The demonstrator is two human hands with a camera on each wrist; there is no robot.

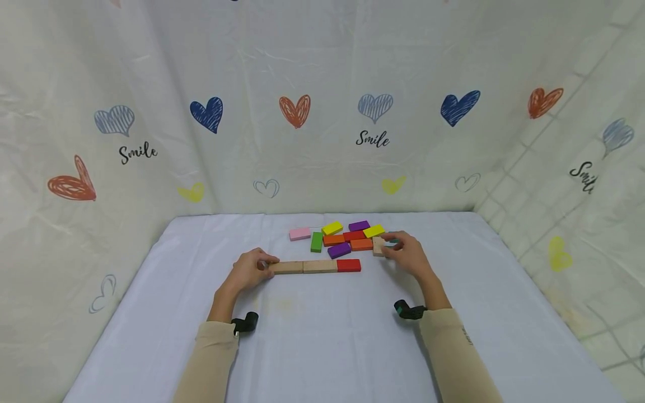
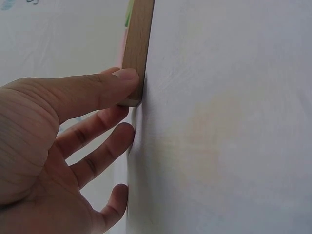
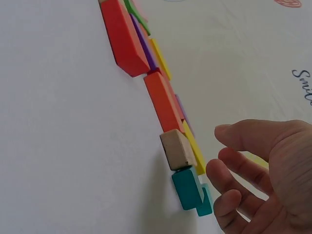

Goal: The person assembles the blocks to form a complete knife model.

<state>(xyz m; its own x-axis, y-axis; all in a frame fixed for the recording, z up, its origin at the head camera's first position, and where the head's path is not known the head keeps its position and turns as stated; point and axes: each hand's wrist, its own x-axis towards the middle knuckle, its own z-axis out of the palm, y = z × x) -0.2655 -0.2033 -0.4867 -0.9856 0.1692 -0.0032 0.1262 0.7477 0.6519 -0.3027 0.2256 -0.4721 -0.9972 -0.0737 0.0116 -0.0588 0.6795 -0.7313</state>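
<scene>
My left hand [image 1: 252, 270] pinches the left end of a plain wooden block [image 1: 287, 268], thumb on the near side. In the left wrist view this block [image 2: 138, 44] runs up from the thumb, with the other fingers spread below its end. A second wooden block [image 1: 319, 267] and a red block [image 1: 349, 265] continue the straight row to the right. Over the right end of the loose pile, my right hand [image 1: 409, 254] has its thumb and fingers apart. Nearest to it are a short wooden block [image 3: 176, 148] and teal blocks [image 3: 186, 189], with a gap between fingers and blocks in the right wrist view.
Behind the row lie several loose blocks, including pink [image 1: 299, 234], green [image 1: 316, 242], purple [image 1: 339, 250], orange [image 1: 361, 244] and yellow [image 1: 374, 230] ones. They rest on a white-covered table [image 1: 322, 336]. A white curtain [image 1: 327, 157] printed with hearts hangs behind the table.
</scene>
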